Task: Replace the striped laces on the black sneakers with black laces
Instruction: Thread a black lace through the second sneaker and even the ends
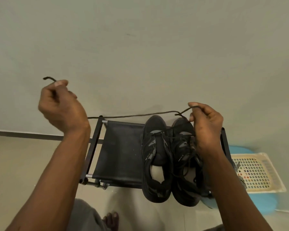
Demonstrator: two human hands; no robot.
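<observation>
A thin, round black lace stretches taut between two hands. The left hand has its grip curled round one end, and the right hand pinches the other. Below them, two matte black sneakers sit side by side on a rack of smooth black fabric, near a cream perforated basket.
</observation>
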